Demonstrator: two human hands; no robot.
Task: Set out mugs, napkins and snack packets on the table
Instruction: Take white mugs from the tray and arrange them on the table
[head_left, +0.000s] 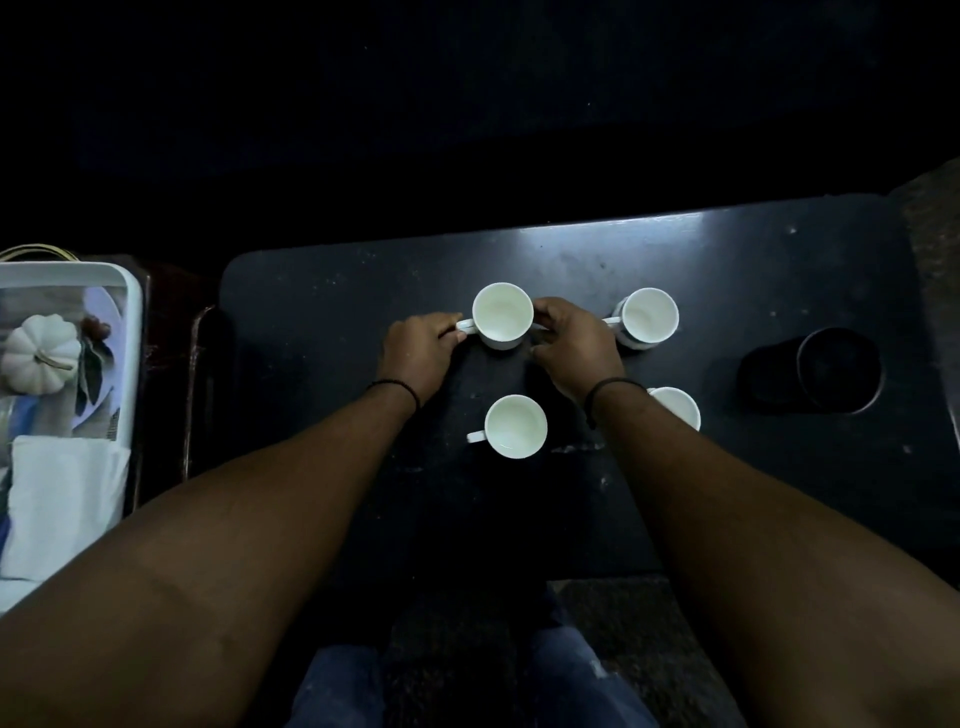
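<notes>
- Left grip (423, 345): fingertips pinch the handle of the far-left mug (503, 314); handle points to 9 o'clock.
- Right grip (571, 338): cupped against that mug's 3 o'clock wall.
- Mug stands upright on the bench (322, 322), with three other mugs nearby.
- We read no labels.

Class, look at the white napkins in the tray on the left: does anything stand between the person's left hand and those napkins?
Nothing visible does. The left hand is at the handle of the far-left mug on the dark table. The napkins lie uncovered in the white tray, past the table's left edge, with only a dark gap between.
</notes>
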